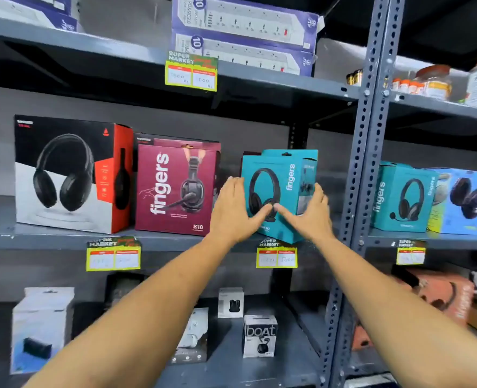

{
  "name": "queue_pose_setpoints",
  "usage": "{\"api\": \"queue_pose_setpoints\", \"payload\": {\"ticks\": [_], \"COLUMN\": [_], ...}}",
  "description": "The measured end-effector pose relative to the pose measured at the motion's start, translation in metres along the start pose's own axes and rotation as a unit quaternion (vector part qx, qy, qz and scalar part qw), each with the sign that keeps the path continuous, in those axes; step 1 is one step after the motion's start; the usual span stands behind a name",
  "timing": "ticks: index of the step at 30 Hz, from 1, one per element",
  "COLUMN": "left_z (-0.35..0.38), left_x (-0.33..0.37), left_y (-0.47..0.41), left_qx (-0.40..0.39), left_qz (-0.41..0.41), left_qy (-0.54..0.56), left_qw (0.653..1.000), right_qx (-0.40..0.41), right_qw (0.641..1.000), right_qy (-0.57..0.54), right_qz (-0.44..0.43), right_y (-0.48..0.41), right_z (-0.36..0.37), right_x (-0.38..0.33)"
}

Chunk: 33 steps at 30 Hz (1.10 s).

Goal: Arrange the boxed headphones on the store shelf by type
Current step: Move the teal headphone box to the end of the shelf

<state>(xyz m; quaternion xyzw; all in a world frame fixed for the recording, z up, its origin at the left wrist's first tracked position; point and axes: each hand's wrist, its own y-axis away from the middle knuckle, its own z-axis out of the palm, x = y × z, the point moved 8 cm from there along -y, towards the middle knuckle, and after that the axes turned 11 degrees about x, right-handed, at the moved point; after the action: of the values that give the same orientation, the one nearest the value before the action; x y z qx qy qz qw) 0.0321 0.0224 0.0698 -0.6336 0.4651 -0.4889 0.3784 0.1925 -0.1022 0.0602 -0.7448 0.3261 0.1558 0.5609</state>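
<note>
A teal "fingers" headphone box [280, 177] stands tilted on the middle shelf [63, 236], its lower corner over the front edge. My left hand [235, 210] presses its left side and my right hand [308, 212] its right side, thumbs meeting on the front. To its left stand a maroon "fingers" S10 headset box [175, 189] and a black, white and red headphone box [69, 175]. Another teal "fingers" box [402, 197] and a blue headphone box [464, 201] sit in the bay to the right.
A perforated steel upright [360, 169] divides the two bays. Power-strip boxes [242, 32] lie on the top shelf. Small earbud boxes, one marked boat [259, 336], stand on the lower shelf. Yellow price tags [276, 254] hang from the shelf edges. Jars [433, 82] stand at the upper right.
</note>
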Motion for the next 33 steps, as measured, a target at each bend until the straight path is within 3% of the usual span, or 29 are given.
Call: {"api": "queue_pose_setpoints", "payload": {"ticks": [4, 8, 11, 14, 18, 23, 33], "left_z": [0.035, 0.065, 0.091, 0.109, 0.115, 0.100, 0.081], "left_x": [-0.026, -0.067, -0.087, -0.092, -0.089, -0.074, -0.064], "left_y": [0.002, 0.010, 0.009, 0.010, 0.013, 0.015, 0.019], "left_qx": [-0.044, -0.061, -0.117, -0.204, -0.239, -0.178, -0.153], "left_qz": [-0.104, -0.249, -0.297, -0.294, -0.260, -0.213, -0.152], "left_qy": [0.080, 0.148, 0.153, 0.134, 0.184, 0.236, 0.180], "left_qw": [0.990, 0.955, 0.935, 0.924, 0.917, 0.931, 0.960], "right_qx": [-0.135, -0.163, -0.174, -0.155, -0.150, -0.109, -0.092], "right_qw": [0.986, 0.970, 0.954, 0.953, 0.952, 0.922, 0.923], "right_qy": [-0.062, -0.150, -0.208, -0.221, -0.223, -0.296, -0.318], "right_qz": [0.073, 0.101, 0.131, 0.139, 0.145, 0.224, 0.194], "right_y": [-0.005, -0.013, -0.016, -0.016, -0.016, -0.020, -0.005], "right_z": [0.031, 0.032, 0.040, 0.044, 0.044, 0.042, 0.028], "right_x": [0.034, 0.060, 0.078, 0.088, 0.093, 0.099, 0.081]}}
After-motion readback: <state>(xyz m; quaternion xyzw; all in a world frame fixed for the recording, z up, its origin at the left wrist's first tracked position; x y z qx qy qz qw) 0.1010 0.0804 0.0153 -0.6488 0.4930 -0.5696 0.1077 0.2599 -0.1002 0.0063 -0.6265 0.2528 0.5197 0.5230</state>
